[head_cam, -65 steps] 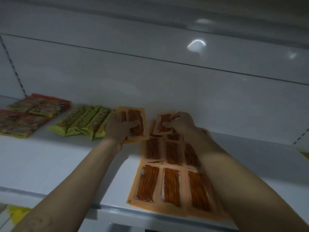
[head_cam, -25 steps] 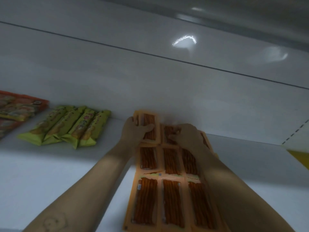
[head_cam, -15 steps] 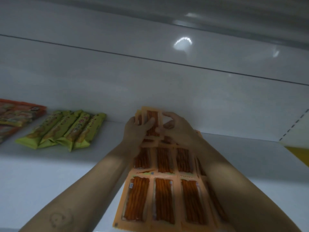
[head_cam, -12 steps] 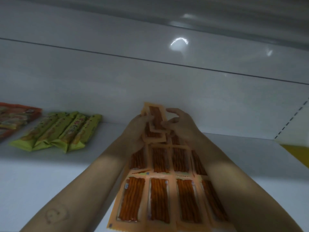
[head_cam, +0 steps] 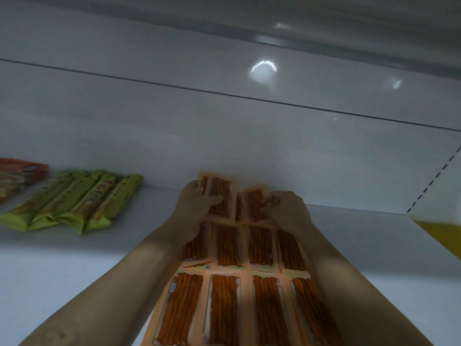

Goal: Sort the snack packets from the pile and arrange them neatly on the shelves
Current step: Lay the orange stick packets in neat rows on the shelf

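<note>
Left grip (head_cam: 197,208) and right grip (head_cam: 287,211) each clasp flat orange snack packets (head_cam: 220,196) at the white shelf's (head_cam: 74,270) back, probably to lay squarely beside the rows (head_cam: 228,245).

No legible text, brand or number is found. Printed characters are seen on the green packets (head_cam: 82,198), but they are too blurred to be read. Print on the red-orange packets (head_cam: 20,173) at far left is likewise smeared. A small pale label (head_cam: 172,287) is carried on the orange stick-snack packets (head_cam: 224,305); its content cannot be resolved.
</note>
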The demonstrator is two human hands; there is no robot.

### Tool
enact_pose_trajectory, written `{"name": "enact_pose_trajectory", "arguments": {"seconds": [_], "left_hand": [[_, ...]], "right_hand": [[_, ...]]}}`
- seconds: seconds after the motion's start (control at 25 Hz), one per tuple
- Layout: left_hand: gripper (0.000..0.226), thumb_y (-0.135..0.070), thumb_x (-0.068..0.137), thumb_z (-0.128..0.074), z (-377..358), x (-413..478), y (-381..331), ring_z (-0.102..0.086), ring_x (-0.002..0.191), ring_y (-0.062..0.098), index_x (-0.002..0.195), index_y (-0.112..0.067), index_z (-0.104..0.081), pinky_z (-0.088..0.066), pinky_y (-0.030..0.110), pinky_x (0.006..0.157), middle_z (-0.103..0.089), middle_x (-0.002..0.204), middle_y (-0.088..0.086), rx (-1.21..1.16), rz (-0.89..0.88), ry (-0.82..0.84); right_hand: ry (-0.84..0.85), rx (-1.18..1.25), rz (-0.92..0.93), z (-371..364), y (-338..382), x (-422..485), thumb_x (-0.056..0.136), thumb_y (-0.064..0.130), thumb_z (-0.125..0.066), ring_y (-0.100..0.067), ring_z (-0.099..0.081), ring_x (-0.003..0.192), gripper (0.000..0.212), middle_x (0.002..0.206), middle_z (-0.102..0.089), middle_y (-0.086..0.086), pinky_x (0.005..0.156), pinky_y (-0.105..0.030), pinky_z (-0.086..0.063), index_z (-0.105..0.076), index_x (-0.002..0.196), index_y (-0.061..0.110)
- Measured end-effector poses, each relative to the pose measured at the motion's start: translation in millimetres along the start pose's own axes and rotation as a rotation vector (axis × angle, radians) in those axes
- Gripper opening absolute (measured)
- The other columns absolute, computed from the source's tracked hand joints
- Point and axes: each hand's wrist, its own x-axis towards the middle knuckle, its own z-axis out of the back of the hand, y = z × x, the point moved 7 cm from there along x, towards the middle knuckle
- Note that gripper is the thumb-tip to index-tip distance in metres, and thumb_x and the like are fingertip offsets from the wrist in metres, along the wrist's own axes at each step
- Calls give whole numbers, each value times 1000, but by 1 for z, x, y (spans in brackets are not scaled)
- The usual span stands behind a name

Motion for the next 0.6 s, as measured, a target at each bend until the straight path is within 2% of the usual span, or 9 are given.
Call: {"name": "enact_pose_trajectory", "arguments": {"seconds": [0.12, 0.24, 0.28, 0.36, 0.44, 0.52, 0.56, 0.6], "left_hand": [[36, 10, 82, -67, 1, 0, 2, -67, 97, 39, 116, 10, -58, -56, 56, 80, -67, 111, 28, -31, -20, -10], [39, 6, 79, -73, 4, 2, 4, -67, 101, 41, 116, 7, -58, -55, 60, 84, -68, 111, 25, -39, -36, -52], [41, 5, 79, -74, 3, 2, 4, -67, 102, 40, 116, 6, -58, -54, 60, 85, -68, 111, 25, -43, -38, -56], [42, 2, 78, -76, -3, -2, 5, -67, 101, 39, 116, 3, -58, -54, 60, 86, -68, 113, 24, -65, -40, -52], [39, -2, 79, -76, -13, -7, 4, -67, 103, 41, 115, 1, -61, -53, 62, 89, -68, 112, 23, -100, -47, -12], [46, -22, 76, -81, -26, -14, 1, -66, 105, 41, 115, -4, -64, -50, 62, 92, -70, 112, 21, -51, -78, 83], [52, -32, 74, -80, -32, -18, 0, -67, 106, 39, 117, -6, -65, -50, 62, 94, -70, 113, 20, -2, -83, 141], [51, -34, 76, -78, -37, -22, -1, -67, 106, 38, 118, -7, -65, -49, 62, 94, -70, 113, 19, 30, -79, 194]], "right_hand": [[51, -104, 24, -7, -3, 0, 79, 36, -72, -16, -61, 92, 13, 82, -56, 13, 73, -27, -43, -71, 92, 34], [66, -155, 81, -5, 2, -3, 84, 39, -69, -16, -62, 94, 17, 74, -52, 16, 71, -25, -37, -74, 98, 32], [53, -144, 103, -1, 5, -4, 86, 40, -68, -17, -62, 95, 20, 78, -54, 14, 73, -24, -37, -74, 103, 31], [53, -11, 136, 5, 12, -9, 90, 43, -63, -13, -60, 99, 30, 96, -60, 9, 79, -23, -38, -68, 117, 30], [148, 264, 137, 4, 22, -17, 88, 48, -64, -9, -63, 98, 41, 102, -66, 12, 82, -26, -44, -59, 126, 33], [238, 482, 146, -1, 33, -28, 82, 41, -74, -9, -70, 88, 43, 94, -74, 8, 74, -26, -54, -59, 122, 33], [224, 508, 162, -1, 36, -28, 80, 32, -78, -10, -72, 80, 40, 88, -75, 3, 66, -25, -55, -62, 117, 31], [179, 499, 164, 4, 36, -25, 79, 23, -80, -11, -72, 72, 36, 82, -74, 0, 61, -27, -55, -65, 112, 27]]}}
